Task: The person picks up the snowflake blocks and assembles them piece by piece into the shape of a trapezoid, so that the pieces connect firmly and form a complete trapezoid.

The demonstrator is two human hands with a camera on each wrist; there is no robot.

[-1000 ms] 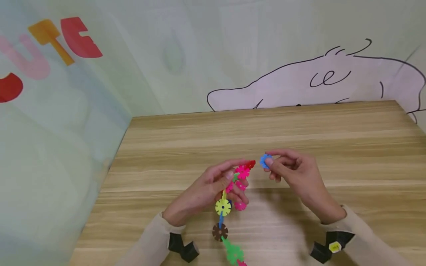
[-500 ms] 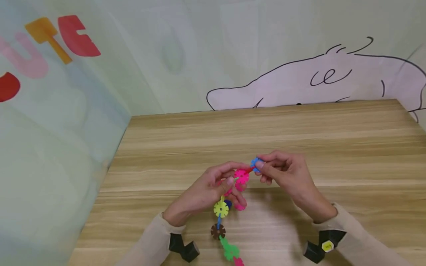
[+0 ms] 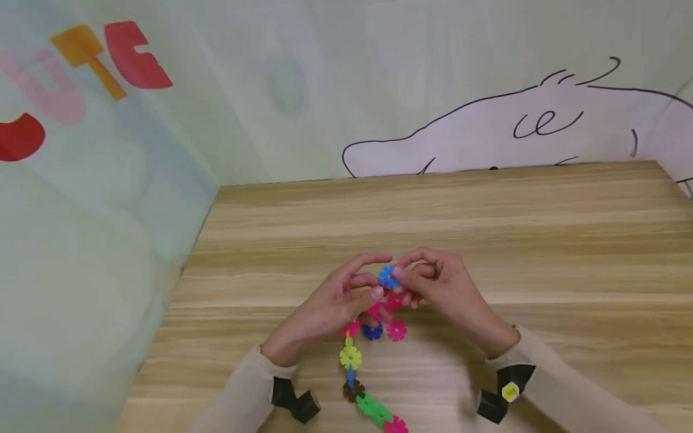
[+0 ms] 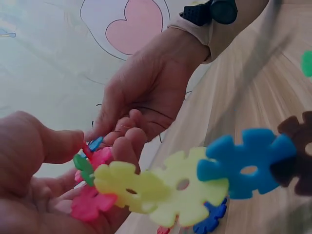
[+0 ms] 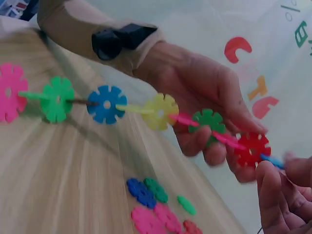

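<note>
A chain of slotted plastic flower discs hangs from my left hand point(image 3: 325, 307) and runs down toward the front of the table. In the right wrist view, the left thumb and fingers pinch the red disc point(image 5: 252, 150) at its end. My right hand point(image 3: 449, 294) pinches a light blue disc point(image 3: 387, 276), which meets the red disc's edge; how deep their slots sit cannot be told. Further along the chain come a yellow disc point(image 3: 351, 358), a brown disc point(image 3: 354, 390) and green discs point(image 3: 375, 410). Fingers partly cover the pink and green discs near the top.
Loose discs lie on the wooden table point(image 3: 281, 240) beneath the hands, among them a dark blue disc point(image 3: 372, 331) and a pink disc point(image 3: 397, 329). A printed cloth wall point(image 3: 281, 132) borders the table at the back and left.
The right hand has moved left, bringing the light blue disc from apart to against the red disc. The hanging chain has shifted slightly left and lower.
</note>
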